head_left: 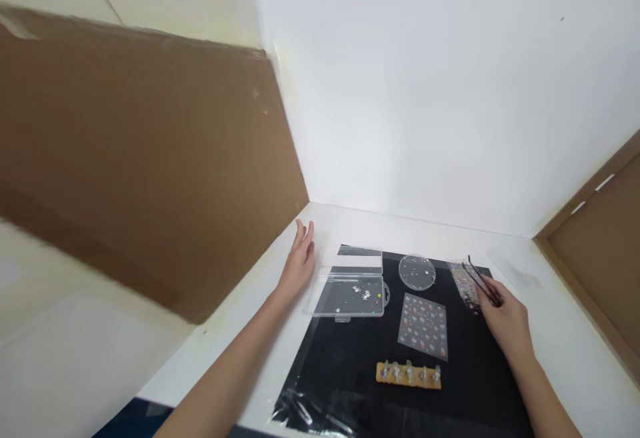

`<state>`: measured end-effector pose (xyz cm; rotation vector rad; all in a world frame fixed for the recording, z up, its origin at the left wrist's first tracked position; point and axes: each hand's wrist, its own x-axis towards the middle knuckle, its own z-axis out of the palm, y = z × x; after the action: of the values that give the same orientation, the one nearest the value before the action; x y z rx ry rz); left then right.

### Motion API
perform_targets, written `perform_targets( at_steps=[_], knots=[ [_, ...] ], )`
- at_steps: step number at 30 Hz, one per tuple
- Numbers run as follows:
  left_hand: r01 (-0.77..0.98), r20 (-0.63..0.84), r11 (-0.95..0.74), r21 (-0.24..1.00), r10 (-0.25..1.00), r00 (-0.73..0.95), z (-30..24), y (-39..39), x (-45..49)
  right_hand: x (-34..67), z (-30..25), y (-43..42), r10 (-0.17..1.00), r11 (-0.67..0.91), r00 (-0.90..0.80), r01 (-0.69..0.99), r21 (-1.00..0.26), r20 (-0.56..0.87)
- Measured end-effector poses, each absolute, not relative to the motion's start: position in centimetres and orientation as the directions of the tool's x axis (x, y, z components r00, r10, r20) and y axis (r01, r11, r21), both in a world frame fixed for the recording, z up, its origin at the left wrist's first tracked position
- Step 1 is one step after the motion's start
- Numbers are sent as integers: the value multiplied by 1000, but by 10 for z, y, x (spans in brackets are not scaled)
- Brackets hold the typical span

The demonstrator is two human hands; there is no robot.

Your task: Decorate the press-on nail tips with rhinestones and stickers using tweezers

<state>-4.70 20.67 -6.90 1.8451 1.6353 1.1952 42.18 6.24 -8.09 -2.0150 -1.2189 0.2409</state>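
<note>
Two bare hands reach in from the near edge in the single head view. Your left hand (299,266) stands on its edge on the white table (520,255), just left of a clear plastic case (350,299). Its fingers (304,238) point far, lying close together with the tips slightly parted, and they pinch nothing.

Your right hand (505,321) is at the right of a black mat (350,385). Its fingers (493,289) are pressed together, pinching black tweezers (481,283), whose tips point far and left. The tweezers hang over a clear packet (465,285) of small glittery pieces at the far right of the mat. I cannot tell whether the tips touch the packet.

The case lies open at the mat's far left, with glitter (365,295) scattered in its near half. To its right sits a clear round disc (417,273), flecked with small bits. Nearer lies a sticker sheet (423,327) with rows of small designs, and nearer still a wooden strip (409,375) carries five small clear pieces in a row.

A brown cardboard panel (150,165) leans in at the left, another (595,258) stands at the right, and a white wall (425,85) rises at the far side.
</note>
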Motion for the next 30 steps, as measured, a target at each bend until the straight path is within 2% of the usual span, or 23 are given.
perform_targets(
  at_steps=[6, 13, 18, 21, 23, 27, 30],
  knots=[
    [578, 359, -283, 765, 933, -18, -64, 203, -44, 457, -72, 53, 784, -363, 577, 725, -585, 229],
    [602, 393, -303, 739, 919, -20, -54, 193, -35, 457, -72, 51, 789, -409, 586, 726, -553, 185],
    [615, 542, -434, 658, 840, 14, -45, 184, -27, 449, -82, 54, 802, -368, 551, 760, -536, 231],
    [600, 659, -608, 520, 733, 171, -35, 179, -18, 452, -88, 57, 785, -338, 547, 771, -540, 291],
    [563, 659, -709, 426, 669, 345, -23, 173, -6, 454, -89, 58, 772, -321, 548, 773, -546, 322],
    [455, 369, -831, 319, 551, 749, 3, 150, 40, 453, -92, 60, 779, -269, 522, 779, -567, 348],
    [330, 182, -907, 262, 382, 906, 12, 135, 82, 452, -93, 63, 786, -238, 506, 778, -581, 356]
  ],
)
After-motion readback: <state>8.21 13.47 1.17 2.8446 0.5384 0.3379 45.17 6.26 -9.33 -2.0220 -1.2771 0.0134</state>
